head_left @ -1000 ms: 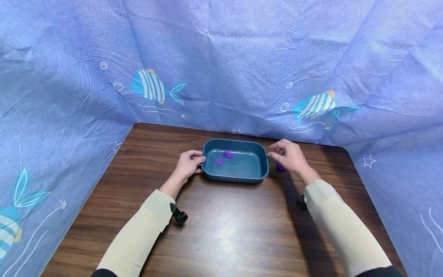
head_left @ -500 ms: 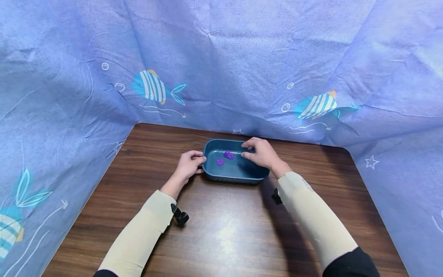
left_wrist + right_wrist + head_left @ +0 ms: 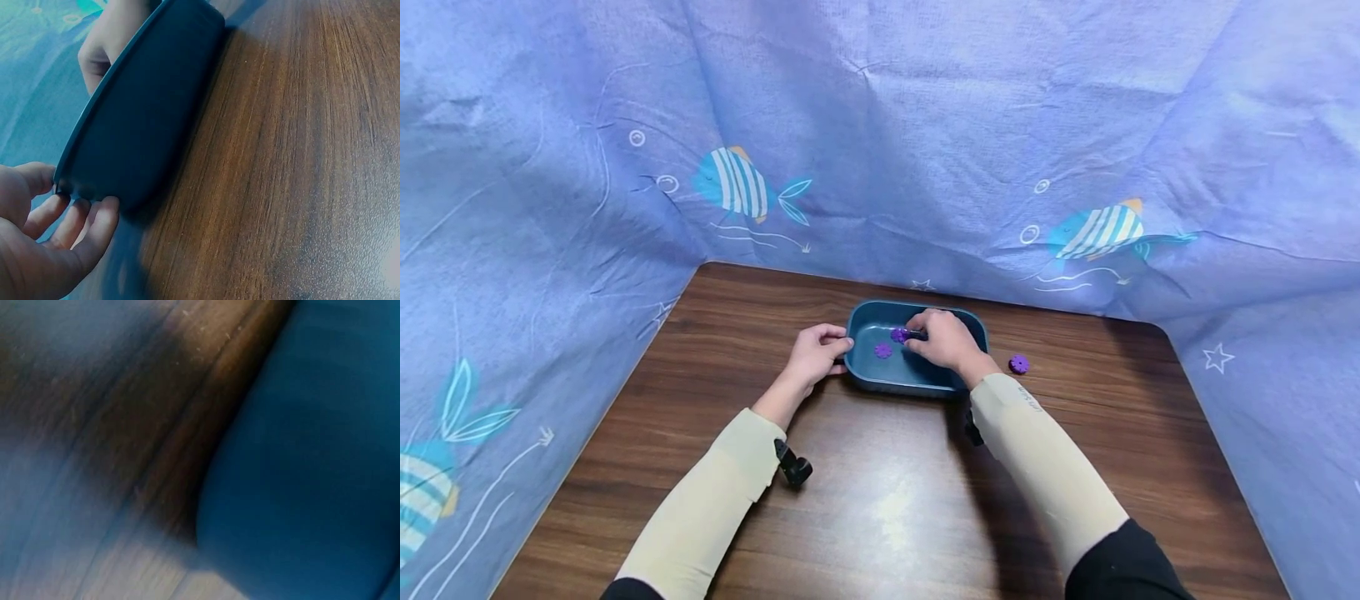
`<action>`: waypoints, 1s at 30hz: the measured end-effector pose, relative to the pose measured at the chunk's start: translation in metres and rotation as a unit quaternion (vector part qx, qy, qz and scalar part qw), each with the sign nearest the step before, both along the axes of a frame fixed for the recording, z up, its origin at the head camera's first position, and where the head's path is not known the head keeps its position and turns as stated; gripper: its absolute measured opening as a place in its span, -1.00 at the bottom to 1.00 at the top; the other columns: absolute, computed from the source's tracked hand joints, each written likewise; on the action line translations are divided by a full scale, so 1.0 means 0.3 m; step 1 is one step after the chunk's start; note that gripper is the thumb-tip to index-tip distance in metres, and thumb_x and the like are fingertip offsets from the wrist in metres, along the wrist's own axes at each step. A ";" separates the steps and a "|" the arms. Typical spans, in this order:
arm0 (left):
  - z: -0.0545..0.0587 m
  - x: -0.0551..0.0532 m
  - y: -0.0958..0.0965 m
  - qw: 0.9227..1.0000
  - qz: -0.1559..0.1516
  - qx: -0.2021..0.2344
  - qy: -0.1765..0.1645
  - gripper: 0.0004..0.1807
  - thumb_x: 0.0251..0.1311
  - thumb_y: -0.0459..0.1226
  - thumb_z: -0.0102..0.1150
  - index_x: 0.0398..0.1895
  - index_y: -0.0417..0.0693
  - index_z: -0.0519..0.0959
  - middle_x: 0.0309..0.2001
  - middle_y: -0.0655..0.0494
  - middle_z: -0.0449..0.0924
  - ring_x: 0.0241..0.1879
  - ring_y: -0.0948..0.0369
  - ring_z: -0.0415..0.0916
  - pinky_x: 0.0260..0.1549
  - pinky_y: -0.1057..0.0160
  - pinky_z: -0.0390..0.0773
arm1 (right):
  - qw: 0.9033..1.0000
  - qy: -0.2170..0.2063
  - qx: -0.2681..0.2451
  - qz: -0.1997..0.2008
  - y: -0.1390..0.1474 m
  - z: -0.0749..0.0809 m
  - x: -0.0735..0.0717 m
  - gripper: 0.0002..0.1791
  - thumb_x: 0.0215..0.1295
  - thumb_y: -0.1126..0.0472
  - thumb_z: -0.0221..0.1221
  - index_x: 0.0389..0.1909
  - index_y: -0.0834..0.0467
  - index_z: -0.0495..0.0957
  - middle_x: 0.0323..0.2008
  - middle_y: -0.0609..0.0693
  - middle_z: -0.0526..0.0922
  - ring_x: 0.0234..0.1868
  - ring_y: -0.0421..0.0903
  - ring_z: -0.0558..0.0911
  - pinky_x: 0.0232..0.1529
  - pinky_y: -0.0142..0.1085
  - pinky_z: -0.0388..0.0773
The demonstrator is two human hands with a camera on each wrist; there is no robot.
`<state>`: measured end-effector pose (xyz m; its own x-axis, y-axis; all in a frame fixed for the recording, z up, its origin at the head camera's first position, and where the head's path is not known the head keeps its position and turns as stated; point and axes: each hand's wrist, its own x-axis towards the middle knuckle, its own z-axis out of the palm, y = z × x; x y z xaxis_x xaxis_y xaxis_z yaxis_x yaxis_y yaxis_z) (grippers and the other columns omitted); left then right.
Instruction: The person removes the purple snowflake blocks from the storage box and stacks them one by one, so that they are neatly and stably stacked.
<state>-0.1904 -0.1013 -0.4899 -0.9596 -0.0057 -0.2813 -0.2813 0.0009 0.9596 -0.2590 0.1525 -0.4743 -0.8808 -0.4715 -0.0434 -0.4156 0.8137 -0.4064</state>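
Observation:
A dark teal rectangular tray [image 3: 917, 388] stands on the table. My left hand [image 3: 811, 354] holds its left end, thumb at the rim. In the left wrist view the left hand's fingers [image 3: 94, 231] lie against the outer wall of the tray [image 3: 144, 112]. My right hand [image 3: 942, 337] reaches down inside, thumb and fingertips spread apart right at a purple flower-shaped piece [image 3: 898, 335]. Nearer the left end lies another purple flower piece [image 3: 883, 351]. Only the tray's outside [image 3: 300, 475] fills the right wrist view; the hand is out of sight there.
To the right of the tray, a purple flower-shaped piece [image 3: 1018, 364] lies on the wooden table [image 3: 880, 492]. A blue curtain [image 3: 880, 167] with printed fish hangs behind and along both sides.
My right hand has moved left from beside the tray, over its rim and down to the purple pieces inside. The piece at the right is uncovered now. The left hand keeps its hold.

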 end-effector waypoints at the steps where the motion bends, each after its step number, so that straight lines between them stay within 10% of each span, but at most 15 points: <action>1: -0.001 -0.001 0.000 1.000 0.000 0.001 0.000 -0.64 0.38 -0.36 0.25 0.18 -0.33 0.55 -0.15 -0.05 0.58 -0.15 0.03 0.67 -0.27 0.20 0.80 | 1.000 -0.001 0.006 -0.001 -0.006 -0.004 -0.002 -0.65 0.36 0.02 0.34 0.08 0.08 0.71 0.01 0.02 0.71 -0.03 -0.03 0.64 0.08 -0.04 0.65; 30: -0.006 -0.004 0.003 1.000 0.003 -0.001 0.007 -0.66 0.36 -0.36 0.27 0.14 -0.35 0.57 -0.19 -0.02 0.59 -0.24 0.06 0.69 -0.22 0.10 0.81 | 0.998 0.033 0.059 0.001 -0.030 -0.043 -0.012 -0.71 0.33 0.05 0.36 0.01 0.05 0.75 0.01 0.01 0.74 0.01 -0.02 0.68 0.09 -0.05 0.67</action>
